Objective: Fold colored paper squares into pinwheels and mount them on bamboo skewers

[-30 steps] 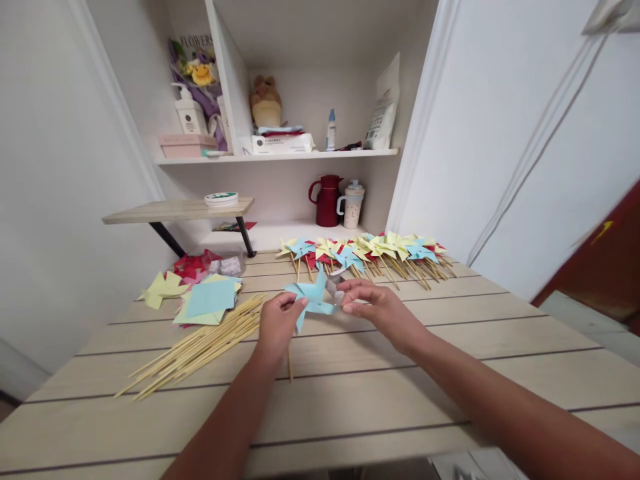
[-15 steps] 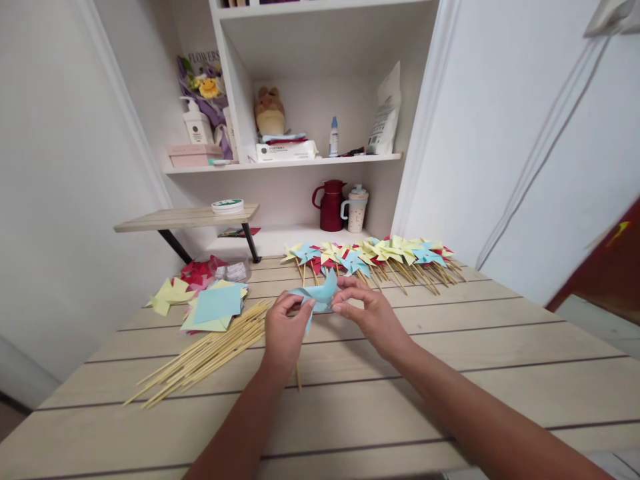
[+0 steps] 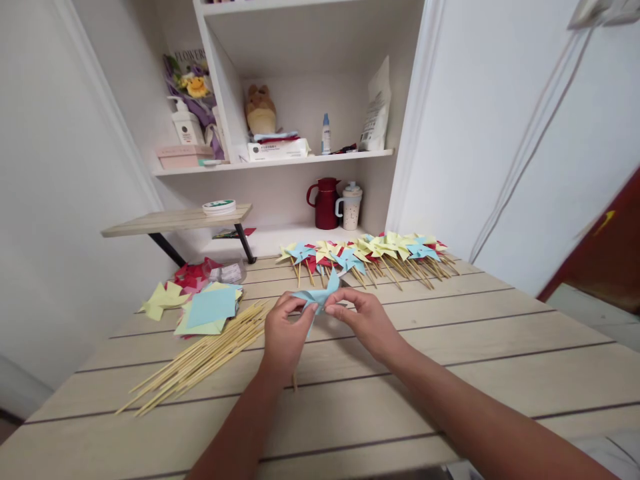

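Note:
Both my hands hold a light blue paper pinwheel [image 3: 320, 293] just above the wooden table [image 3: 450, 360]. My left hand [image 3: 283, 337] pinches its left side and grips the thin wooden stick, whose end shows below the hand. My right hand [image 3: 363, 319] pinches the pinwheel's centre from the right with thumb and forefinger. Most of the pinwheel is hidden by my fingers.
A row of finished yellow, blue and red pinwheels [image 3: 370, 253] lies at the table's far edge. A bundle of bare wooden sticks [image 3: 200, 357] lies to the left, beside stacked paper squares [image 3: 207, 308] and red paper pieces [image 3: 193, 272]. Shelves behind hold a red jug [image 3: 326, 203] and a cup [image 3: 350, 205].
My hands have drawn closer together over the pinwheel, and my right fingers now press at its centre. The small silvery piece seen at my right fingertips earlier is out of sight.

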### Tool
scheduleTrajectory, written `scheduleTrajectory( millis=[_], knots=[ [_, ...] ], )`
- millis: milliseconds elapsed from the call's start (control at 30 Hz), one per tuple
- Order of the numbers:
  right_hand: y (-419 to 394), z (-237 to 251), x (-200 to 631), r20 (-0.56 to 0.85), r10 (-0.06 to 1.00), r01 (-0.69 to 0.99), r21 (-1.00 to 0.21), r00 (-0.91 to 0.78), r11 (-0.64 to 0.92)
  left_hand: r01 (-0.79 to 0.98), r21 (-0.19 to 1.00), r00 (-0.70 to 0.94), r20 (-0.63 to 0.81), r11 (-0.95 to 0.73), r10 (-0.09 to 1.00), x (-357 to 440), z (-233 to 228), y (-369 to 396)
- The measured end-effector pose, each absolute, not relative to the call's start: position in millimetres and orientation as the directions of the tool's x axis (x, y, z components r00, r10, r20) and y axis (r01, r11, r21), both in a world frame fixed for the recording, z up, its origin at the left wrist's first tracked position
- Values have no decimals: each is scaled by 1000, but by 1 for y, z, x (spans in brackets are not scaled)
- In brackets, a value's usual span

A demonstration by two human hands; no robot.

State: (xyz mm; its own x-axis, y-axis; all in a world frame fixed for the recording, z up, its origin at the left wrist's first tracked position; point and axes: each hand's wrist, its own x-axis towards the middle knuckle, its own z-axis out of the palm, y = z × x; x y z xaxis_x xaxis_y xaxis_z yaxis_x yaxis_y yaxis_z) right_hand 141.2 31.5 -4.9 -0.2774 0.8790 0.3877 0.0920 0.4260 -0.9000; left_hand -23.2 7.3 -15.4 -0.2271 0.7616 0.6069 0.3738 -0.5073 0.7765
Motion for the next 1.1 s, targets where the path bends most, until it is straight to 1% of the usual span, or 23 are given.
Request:
scheduleTrajectory(
  millis=[267, 500, 700, 933, 1100],
  knots=[
    [31, -5, 142, 377, 887, 94, -906, -265, 413, 448, 689, -194, 697, -569, 690, -21, -16, 6],
    [29, -4, 142, 390, 890, 95, -902, -234, 421, 477, 645, -199, 741, -597, 642, -16, -14, 3],
    [29, -6, 142, 402, 888, 82, -900, -226, 428, 474, 657, -197, 728, -586, 657, -15, -13, 2],
    [28, -6, 142, 447, 864, 47, -882, -232, 469, 403, 725, -242, 673, -559, 699, -13, -15, 1],
    [28, -7, 143, 444, 865, 21, -887, -235, 461, 413, 714, -228, 682, -565, 695, -15, -14, 0]
  ],
)
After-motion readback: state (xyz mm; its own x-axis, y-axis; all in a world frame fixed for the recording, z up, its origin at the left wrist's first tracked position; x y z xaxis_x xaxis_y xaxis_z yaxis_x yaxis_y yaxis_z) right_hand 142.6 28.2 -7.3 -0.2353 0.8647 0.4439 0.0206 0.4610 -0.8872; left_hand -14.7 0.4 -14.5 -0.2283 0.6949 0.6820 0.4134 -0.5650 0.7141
